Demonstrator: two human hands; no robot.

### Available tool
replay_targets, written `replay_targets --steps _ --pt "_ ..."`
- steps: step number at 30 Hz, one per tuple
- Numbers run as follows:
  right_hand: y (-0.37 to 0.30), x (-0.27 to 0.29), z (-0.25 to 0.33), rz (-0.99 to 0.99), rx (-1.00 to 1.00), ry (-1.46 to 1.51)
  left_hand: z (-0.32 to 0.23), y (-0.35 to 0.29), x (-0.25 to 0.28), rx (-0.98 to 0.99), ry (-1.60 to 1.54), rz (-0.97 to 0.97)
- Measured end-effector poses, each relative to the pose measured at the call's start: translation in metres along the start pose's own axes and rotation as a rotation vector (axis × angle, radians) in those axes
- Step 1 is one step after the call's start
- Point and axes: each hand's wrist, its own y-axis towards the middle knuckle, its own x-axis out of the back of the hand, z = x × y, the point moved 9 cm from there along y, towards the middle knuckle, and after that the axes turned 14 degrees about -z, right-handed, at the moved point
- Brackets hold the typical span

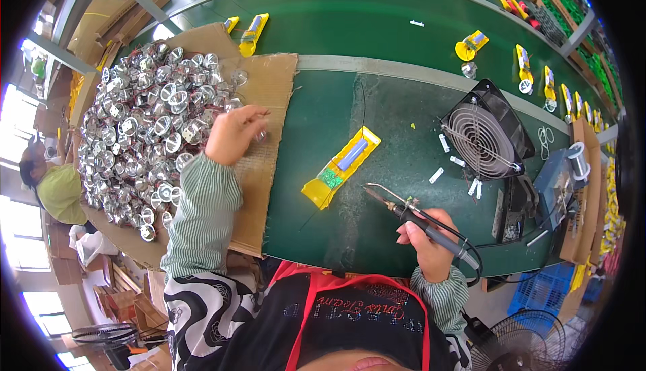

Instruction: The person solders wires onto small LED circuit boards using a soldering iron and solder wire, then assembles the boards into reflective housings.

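Right hand (435,255) gripping slender soldering iron (441,238), left hand (234,134) near glossy cup-shaped reflectors (151,132), hold unclear

Bright windows (23,182) glare at your nine o'clock, cardboard boxes (64,267) at eight, a metal frame (60,53) at ten. Your green surface (313,112) reaches twelve; a blue crate (540,295) sits at four.

My left hand (233,133) and right hand (432,242) are bare below green-and-white striped sleeves (205,203), gathered at the wrists. I wear wavy-patterned black-and-white cloth (202,317), red straps (301,330) and a black top (336,334) with glittery lettering.
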Motion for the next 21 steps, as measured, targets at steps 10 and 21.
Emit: replay_targets --steps 10,21 --pt "0.000 -0.026 0.005 0.093 0.043 0.003 -0.046 -0.079 -0.056 0.055 -0.082 0.160" --pt "0.013 -0.055 -0.011 0.126 0.024 0.017 -0.056 -0.084 -0.074 -0.091 -0.023 0.134"
